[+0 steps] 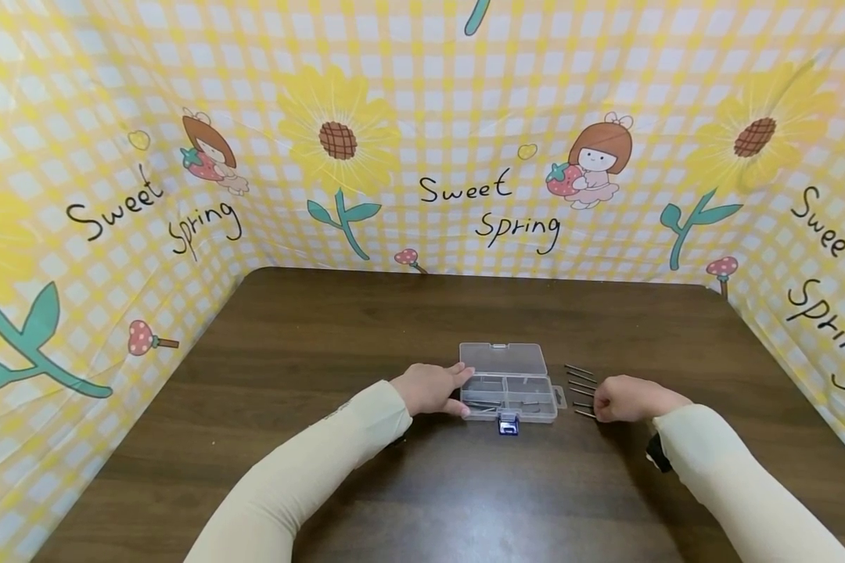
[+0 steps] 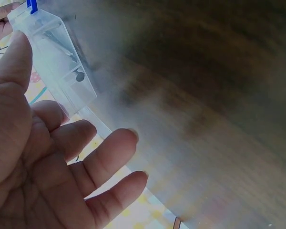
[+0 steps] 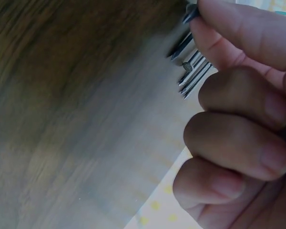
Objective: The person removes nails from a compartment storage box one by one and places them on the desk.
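A clear plastic storage box stands on the table with its lid folded back. Several nails lie in its compartments, one showing a round dark head. My left hand holds the box's left end between thumb and index finger, the other fingers loosely spread. To the right of the box, several loose nails lie in a column on the table. Beside them, my right hand pinches a nail by its head between thumb and index finger, its other fingers curled in.
The box's blue latch hangs open at the front, and a hanging tab juts from its right side. The brown wooden table meets a yellow checked cloth at the back and both sides.
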`<state>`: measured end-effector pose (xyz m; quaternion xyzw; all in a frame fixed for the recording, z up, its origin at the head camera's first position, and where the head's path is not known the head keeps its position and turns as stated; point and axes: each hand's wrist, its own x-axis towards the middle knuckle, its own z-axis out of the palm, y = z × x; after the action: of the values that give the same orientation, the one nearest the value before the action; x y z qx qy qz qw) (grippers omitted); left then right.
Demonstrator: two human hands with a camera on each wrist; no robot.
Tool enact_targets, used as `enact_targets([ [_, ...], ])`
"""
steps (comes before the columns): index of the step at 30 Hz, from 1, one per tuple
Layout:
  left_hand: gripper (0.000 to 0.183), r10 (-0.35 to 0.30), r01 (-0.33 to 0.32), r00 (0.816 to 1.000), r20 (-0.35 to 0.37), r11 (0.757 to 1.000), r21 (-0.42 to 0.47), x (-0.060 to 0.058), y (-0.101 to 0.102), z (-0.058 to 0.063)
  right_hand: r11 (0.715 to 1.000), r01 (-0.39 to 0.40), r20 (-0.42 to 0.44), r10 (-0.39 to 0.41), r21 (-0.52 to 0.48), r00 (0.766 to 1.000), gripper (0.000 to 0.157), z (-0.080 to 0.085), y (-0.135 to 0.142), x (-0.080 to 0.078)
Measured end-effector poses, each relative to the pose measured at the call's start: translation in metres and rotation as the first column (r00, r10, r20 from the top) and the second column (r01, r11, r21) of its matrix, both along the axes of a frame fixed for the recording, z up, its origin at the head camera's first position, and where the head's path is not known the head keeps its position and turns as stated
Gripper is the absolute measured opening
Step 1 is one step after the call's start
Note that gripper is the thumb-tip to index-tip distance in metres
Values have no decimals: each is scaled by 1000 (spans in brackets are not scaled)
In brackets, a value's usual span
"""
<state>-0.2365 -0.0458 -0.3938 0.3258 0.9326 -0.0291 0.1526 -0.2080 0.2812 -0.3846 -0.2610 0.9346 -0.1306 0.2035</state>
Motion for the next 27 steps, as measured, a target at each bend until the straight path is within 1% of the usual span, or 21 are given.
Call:
enact_targets([
  [8,74,-6,6,1000,-12,1000,-15,0,0,1,998,50,11,-51,24,999,16,-2,-2,0],
  [12,74,-3,3,1000,-11,1000,-15,1,1,1,998,47,2,-47,36,999,15,-2,-2,0],
  [19,74,2,-2,1000,-1,1000,-17,2,1,1,997,60,1,-60,50,998,18,-2,-4,1],
  [27,74,9,-9,1000,-8,1000,-15,2,1,2,994,66,-26,-64,82,998,17,0,-6,1],
])
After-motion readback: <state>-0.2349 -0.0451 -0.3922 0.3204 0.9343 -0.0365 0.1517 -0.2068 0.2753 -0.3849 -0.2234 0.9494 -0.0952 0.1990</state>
